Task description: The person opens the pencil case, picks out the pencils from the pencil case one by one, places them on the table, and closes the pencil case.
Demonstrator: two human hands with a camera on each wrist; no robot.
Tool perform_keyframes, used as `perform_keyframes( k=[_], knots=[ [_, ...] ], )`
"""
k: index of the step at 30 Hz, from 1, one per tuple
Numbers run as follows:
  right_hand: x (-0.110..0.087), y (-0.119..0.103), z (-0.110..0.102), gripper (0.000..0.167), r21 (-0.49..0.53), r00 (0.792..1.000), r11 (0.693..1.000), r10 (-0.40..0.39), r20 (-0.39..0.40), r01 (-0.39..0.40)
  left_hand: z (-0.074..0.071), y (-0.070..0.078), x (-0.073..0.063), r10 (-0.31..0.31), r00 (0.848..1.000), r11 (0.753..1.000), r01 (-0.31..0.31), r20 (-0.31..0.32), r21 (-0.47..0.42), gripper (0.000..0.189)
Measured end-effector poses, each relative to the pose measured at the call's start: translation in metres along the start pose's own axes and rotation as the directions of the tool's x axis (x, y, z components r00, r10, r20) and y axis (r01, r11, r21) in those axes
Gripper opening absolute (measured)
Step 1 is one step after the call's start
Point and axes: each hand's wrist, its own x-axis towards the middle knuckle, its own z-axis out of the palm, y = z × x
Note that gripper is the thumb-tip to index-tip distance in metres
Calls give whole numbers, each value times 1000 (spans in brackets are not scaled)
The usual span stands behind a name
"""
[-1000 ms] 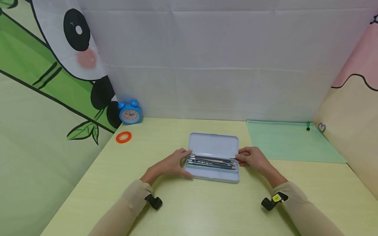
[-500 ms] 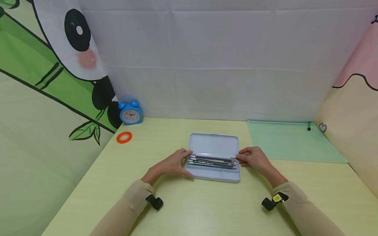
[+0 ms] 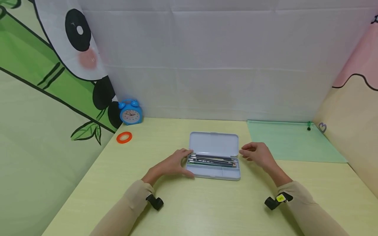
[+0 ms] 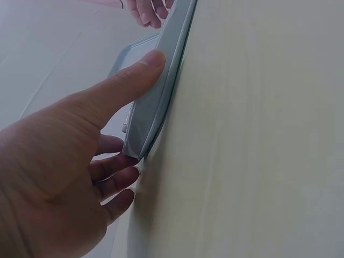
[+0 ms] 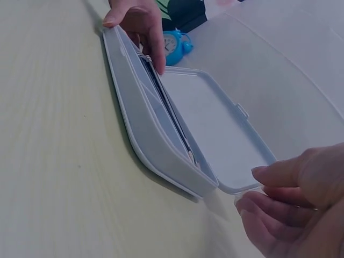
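Note:
A pale grey-blue pencil case (image 3: 203,171) lies on the table with its lid (image 3: 214,143) folded back. Several dark pencils (image 3: 212,160) fill its rear compartment; the front compartments hold nothing. My left hand (image 3: 174,164) grips the case's left end. In the left wrist view its thumb presses the front wall (image 4: 156,97) while the fingers curl round the end. My right hand (image 3: 258,155) is just off the case's right side, fingers loosely bent and holding nothing. In the right wrist view its fingertips are close to the corner of the lid (image 5: 204,123).
A blue alarm clock (image 3: 131,113) stands at the table's back left corner, with an orange ring (image 3: 124,137) in front of it. At the back right lies a pale green translucent pouch (image 3: 295,142). A white cloth (image 3: 206,65) hangs behind the table.
My right hand has let go of the pencil case's right side and moved slightly right and back. The case has shifted a little backward; my left hand keeps its grip.

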Motion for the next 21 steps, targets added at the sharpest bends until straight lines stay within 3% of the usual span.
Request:
perform_keyframes(
  k=[13, 16, 21],
  knots=[
    [-11, -19, 5, 25, -114, 992, 986, -120, 33, 123, 0, 2, 1, 38, 999, 999, -38, -1, -3, 106],
    [-11, -22, 8, 23, -152, 978, 966, -202, 54, 208, -2, 3, 2, 40, 999, 999, -40, 0, -11, 107],
    [-10, -28, 20, 17, -183, 936, 919, -330, 124, 349, -3, 3, -1, 19, 1000, 1000, -19, 15, -3, 107]
  ],
)
